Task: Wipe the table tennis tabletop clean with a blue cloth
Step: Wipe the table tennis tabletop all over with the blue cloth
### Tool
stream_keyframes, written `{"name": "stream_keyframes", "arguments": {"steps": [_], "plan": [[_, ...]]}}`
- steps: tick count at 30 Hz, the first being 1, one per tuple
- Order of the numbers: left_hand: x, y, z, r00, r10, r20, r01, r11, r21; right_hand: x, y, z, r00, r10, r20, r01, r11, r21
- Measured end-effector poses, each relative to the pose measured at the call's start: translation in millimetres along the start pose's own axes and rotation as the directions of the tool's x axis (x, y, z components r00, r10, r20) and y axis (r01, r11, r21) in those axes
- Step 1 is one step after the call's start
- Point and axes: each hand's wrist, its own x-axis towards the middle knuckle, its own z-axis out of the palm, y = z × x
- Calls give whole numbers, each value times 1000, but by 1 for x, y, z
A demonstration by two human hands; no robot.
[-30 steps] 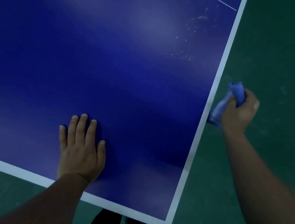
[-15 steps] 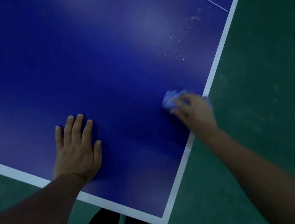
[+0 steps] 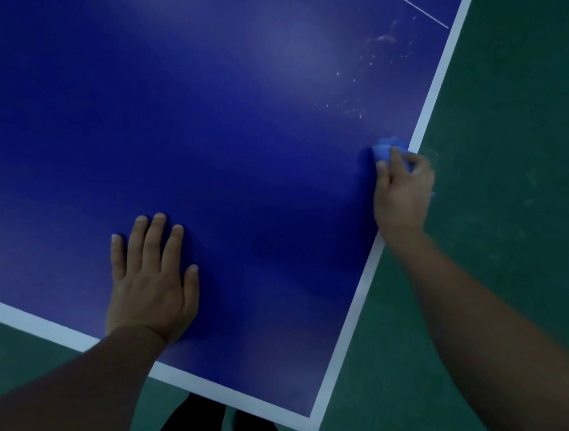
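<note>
I record my left hand flat and open on the near tabletop, my right hand gripping the bunched blue cloth at the right edge line, and white specks beyond it unwiped, so I judge the job partly done.

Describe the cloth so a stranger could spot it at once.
Start at the blue tabletop and follow its white right edge downward. There the right hand grips a bunched cloth, a paler blue than the dark surface under it.
</note>
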Motion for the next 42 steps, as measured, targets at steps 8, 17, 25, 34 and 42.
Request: {"name": "stream_keyframes", "arguments": {"steps": [8,17,25,34,42], "plan": [[1,-2,1,1000,6,-2,-6,1000,17,-50,-23,-15,716,-644,270,638,760,121],[0,0,1,998,8,-57,-4,999,55,-109,-60,-3,597,-762,251,638,641,427],[-9,16,-5,982,-140,-128,154,983,104,33,-22,-9,594,-776,211,722,631,286],[-13,95,0,915,-356,-190,357,934,-32,-32,9,-8,310,-802,511,886,438,150],[67,165,21,895,-417,-159,391,904,-170,32,11,-1,515,-809,283,781,579,233]]}}
